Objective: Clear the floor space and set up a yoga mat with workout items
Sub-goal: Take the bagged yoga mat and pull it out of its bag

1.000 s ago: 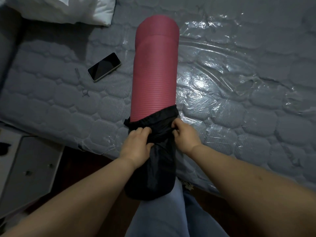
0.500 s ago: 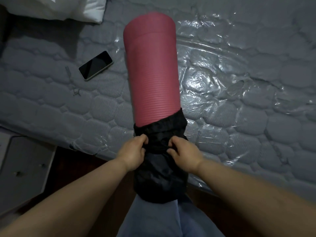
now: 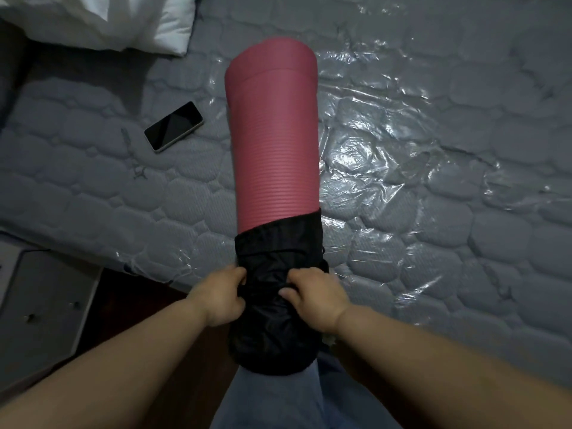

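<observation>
Two large surfaces fill the view: a grey quilted mattress wrapped in clear crinkled plastic film [image 3: 433, 212] and, in front of it, a rolled pink ribbed foam yoga mat [image 3: 274, 140] that lies across the mattress edge, its upper end free and its lower end inside a black nylon drawstring carry bag [image 3: 275, 320]. The closed end of the bag rests against the person's knee, clad in blue fabric [image 3: 278, 397]. A white pillow [image 3: 123, 20] occupies the upper left corner, a grey flat panel [image 3: 46, 305] sits on the floor at lower left, and a black smartphone [image 3: 173, 126] lies face-up on the mattress, near the mat but not touching it. Risk assessment: the ribbed foam likely grips the thin nylon, so the bag may bunch instead of sliding and a hard tug could strain the seam; if the bag releases suddenly, the freed roll may swing or roll toward the smartphone or off the bed. The left hand [image 3: 219, 297] has its fingers curled into the bag fabric on its left side, and the right hand [image 3: 312, 297] likewise pinches gathered fabric on the right; both are closed on the bag, neither touches the foam.
</observation>
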A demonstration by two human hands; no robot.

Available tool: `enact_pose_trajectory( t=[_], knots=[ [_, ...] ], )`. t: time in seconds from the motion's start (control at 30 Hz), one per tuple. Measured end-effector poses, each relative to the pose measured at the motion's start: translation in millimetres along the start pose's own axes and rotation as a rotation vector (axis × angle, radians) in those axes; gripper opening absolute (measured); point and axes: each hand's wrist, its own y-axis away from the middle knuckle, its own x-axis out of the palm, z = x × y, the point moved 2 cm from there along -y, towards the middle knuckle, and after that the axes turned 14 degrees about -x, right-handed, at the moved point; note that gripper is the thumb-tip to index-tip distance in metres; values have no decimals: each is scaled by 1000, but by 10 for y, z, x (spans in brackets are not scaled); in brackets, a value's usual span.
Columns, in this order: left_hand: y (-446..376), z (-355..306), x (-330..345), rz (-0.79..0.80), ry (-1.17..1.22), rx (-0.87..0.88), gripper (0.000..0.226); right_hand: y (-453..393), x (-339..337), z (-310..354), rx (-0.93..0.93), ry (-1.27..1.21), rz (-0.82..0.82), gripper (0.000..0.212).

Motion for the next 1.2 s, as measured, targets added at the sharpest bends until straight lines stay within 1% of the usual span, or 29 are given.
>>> enact_pose_trajectory(
  t=[0.03, 0.1, 0.17, 0.2, 0.23, 0.27, 0.3, 0.37, 0.4, 0.43, 0.5, 0.53, 0.6, 0.67, 0.77, 0.8, 0.87, 0.9, 0.93, 0.97, 1.07, 1.13, 1.2],
  knots=[
    [33, 32, -9, -25, 25, 18, 21, -46, -27, 43, 2, 13, -15, 29],
    [79, 7, -58, -136, 119, 102, 31, -153, -93, 96, -4, -7, -15, 27],
    [86, -81, -115, -244, 188, 195, 43, -246, -114, 173, -53, -95, 27, 23],
    [73, -125, -138, -267, 184, 215, 45, -272, -104, 209, -79, -172, 36, 22],
    [59, -156, -160, -276, 170, 214, 43, -284, -99, 231, -93, -257, 26, 26],
    [43, -159, -161, -278, 160, 191, 39, -282, -110, 216, -94, -317, -21, 32],
    [29, -151, -158, -274, 159, 153, 35, -277, -127, 146, -68, -332, -97, 38],
    [22, -83, -120, -249, 189, 52, 27, -246, -175, -61, 54, -259, -227, 46],
    [18, -44, -100, -236, 197, 16, 23, -229, -181, -162, 113, -228, -226, 50],
    [22, -10, -85, -226, 194, -7, 19, -225, -160, -233, 142, -210, -176, 56],
    [37, 33, -47, -232, 170, -28, 15, -266, -76, -288, 123, -195, -73, 65],
    [57, 37, -40, -261, 160, -22, 13, -306, -43, -288, 109, -188, -73, 65],
    [89, 11, -33, -345, 144, 32, 14, -404, -24, -266, 117, -160, -125, 57],
    [88, -37, -44, -390, 135, 81, 19, -508, -34, -223, 137, -119, -126, 48],
    [30, -43, -107, -363, 115, 38, 23, -604, 8, -138, 86, -52, -77, 34],
    [11, -31, -117, -338, 78, 28, 23, -608, 51, -115, 46, -42, -42, 30],
    [-1, 6, -114, -297, 25, 21, 25, -559, 189, -75, -40, -11, 98, 25],
    [6, 27, -104, -282, 16, 18, 27, -516, 251, -71, -70, 4, 162, 25],
    [14, 41, -92, -275, 16, 19, 28, -477, 281, -81, -88, 11, 181, 27],
    [20, 43, -88, -275, 19, 24, 29, -450, 279, -104, -92, 3, 156, 27],
    [-8, -7, -115, -279, 91, 37, 31, -413, 114, -151, -68, -103, -19, 24],
    [-48, -78, -148, -303, 183, 71, 30, -408, -84, -171, -15, -157, -68, 21],
    [-63, -169, -184, -349, 270, 103, 28, -394, -300, -189, 37, -130, -89, 17]
  ],
)
